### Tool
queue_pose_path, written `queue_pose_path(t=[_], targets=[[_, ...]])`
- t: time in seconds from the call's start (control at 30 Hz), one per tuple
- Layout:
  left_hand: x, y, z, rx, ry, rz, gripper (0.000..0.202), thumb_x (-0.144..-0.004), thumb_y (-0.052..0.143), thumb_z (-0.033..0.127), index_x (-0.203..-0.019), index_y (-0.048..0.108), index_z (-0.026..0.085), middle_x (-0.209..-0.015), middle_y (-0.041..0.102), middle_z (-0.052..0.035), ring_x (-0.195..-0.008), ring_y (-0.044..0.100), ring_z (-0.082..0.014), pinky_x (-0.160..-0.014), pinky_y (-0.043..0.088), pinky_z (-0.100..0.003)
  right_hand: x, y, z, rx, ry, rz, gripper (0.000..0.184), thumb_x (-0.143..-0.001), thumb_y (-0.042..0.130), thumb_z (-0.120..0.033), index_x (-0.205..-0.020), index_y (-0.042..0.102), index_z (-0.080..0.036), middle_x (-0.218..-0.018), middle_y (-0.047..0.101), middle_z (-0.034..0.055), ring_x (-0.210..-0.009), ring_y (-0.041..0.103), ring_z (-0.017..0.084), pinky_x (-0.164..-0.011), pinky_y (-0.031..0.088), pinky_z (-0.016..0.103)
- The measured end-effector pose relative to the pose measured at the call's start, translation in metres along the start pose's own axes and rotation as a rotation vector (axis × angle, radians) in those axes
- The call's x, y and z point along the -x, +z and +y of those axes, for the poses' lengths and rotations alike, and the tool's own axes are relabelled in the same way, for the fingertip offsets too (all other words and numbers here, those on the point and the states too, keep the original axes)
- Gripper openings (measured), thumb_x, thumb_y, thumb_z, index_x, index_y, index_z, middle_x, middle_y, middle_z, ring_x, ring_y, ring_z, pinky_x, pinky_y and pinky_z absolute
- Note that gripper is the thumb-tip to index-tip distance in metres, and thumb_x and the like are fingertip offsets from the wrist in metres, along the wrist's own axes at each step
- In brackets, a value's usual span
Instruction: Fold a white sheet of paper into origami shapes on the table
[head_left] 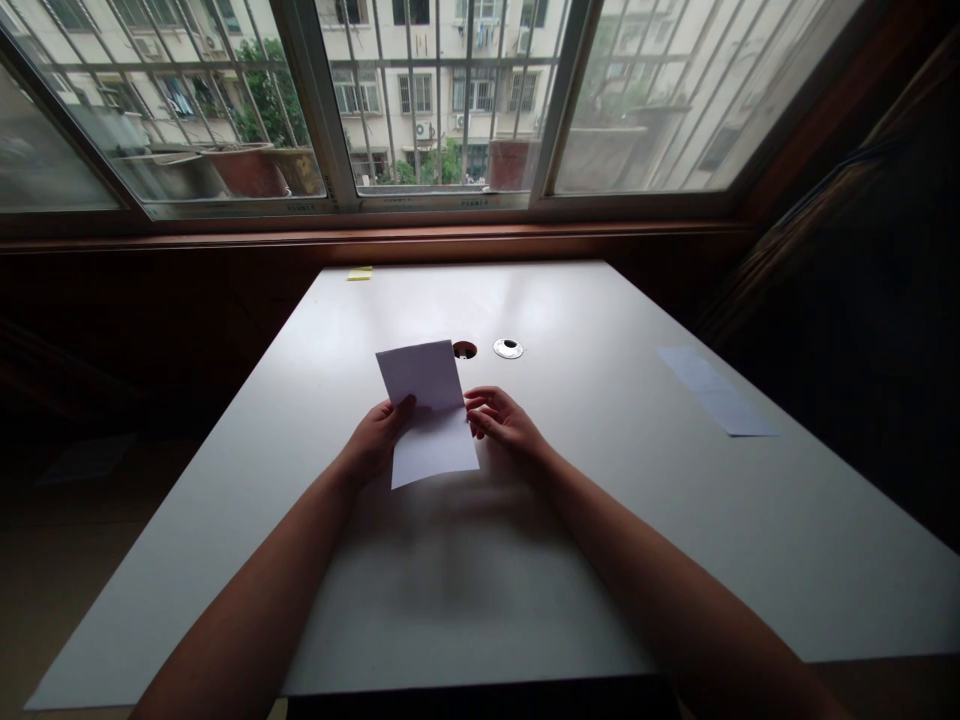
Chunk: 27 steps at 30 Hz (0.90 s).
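A white sheet of paper (pixel 431 440) is held up above the table, tilted, with a faint crease across its middle. My left hand (pixel 375 440) grips its left edge, thumb lying on the front and the other fingers mostly hidden behind. At the right edge, near the crease, my right hand (pixel 506 425) has its fingers curled, thumb and fingertips closed together at the paper. How firmly the right fingertips pinch the edge is hard to make out.
The white table (pixel 585 560) fills the middle. Another sheet (pixel 716 392) lies near its right edge. A round cable hole (pixel 466 350) and a metal grommet cover (pixel 508 348) sit beyond my hands. A yellow sticker (pixel 360 273) marks the far edge, below barred windows.
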<state>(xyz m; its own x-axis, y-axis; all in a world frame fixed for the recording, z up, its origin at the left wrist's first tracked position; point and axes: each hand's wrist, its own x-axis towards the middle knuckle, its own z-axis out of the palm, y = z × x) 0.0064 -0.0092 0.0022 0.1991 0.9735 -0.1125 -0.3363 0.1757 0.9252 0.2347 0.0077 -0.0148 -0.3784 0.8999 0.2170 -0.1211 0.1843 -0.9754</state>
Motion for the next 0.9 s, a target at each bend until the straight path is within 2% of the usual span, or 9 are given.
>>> queue_pose_path(t=[0.17, 0.3, 0.6, 0.9], targets=[[0.004, 0.004, 0.005, 0.015, -0.046, 0.050, 0.051, -0.081, 0.070, 0.053, -0.105, 0.068, 0.009, -0.095, 0.075, -0.0148, -0.087, 0.071, -0.0301, -0.077, 0.056, -0.040, 0.000, -0.001, 0.001, -0.027, 0.000, -0.058, 0.039, -0.086, 0.068, -0.042, -0.118, 0.054, -0.024, -0.095, 0.059, 0.0031, -0.072, 0.062, 0.014, -0.066, 0.047, 0.029], [0.005, 0.006, 0.007, 0.021, -0.049, 0.028, 0.051, -0.082, 0.068, 0.053, -0.107, 0.069, 0.009, -0.099, 0.075, -0.0155, -0.089, 0.071, -0.0301, -0.075, 0.058, -0.038, 0.000, 0.000, 0.000, -0.046, -0.002, -0.089, 0.042, -0.086, 0.068, -0.043, -0.121, 0.053, -0.025, -0.098, 0.059, 0.0031, -0.072, 0.062, 0.014, -0.066, 0.046, 0.029], [0.006, 0.005, 0.006, -0.010, -0.038, 0.016, 0.048, -0.084, 0.066, 0.052, -0.106, 0.069, 0.010, -0.095, 0.075, -0.0131, -0.076, 0.071, -0.0234, -0.069, 0.056, -0.032, 0.000, 0.001, 0.000, -0.085, 0.052, -0.089, 0.042, -0.085, 0.067, -0.045, -0.120, 0.054, -0.025, -0.097, 0.061, 0.0029, -0.072, 0.062, 0.014, -0.064, 0.045, 0.028], [-0.003, -0.007, -0.007, -0.199, 0.020, 0.042, 0.048, -0.079, 0.070, 0.054, -0.100, 0.068, 0.012, -0.091, 0.073, -0.0107, -0.075, 0.066, -0.0223, -0.067, 0.051, -0.031, 0.001, 0.001, -0.008, -0.173, 0.154, -0.098, 0.043, -0.082, 0.070, -0.041, -0.119, 0.055, -0.025, -0.101, 0.062, 0.0042, -0.078, 0.063, 0.016, -0.065, 0.045, 0.027]])
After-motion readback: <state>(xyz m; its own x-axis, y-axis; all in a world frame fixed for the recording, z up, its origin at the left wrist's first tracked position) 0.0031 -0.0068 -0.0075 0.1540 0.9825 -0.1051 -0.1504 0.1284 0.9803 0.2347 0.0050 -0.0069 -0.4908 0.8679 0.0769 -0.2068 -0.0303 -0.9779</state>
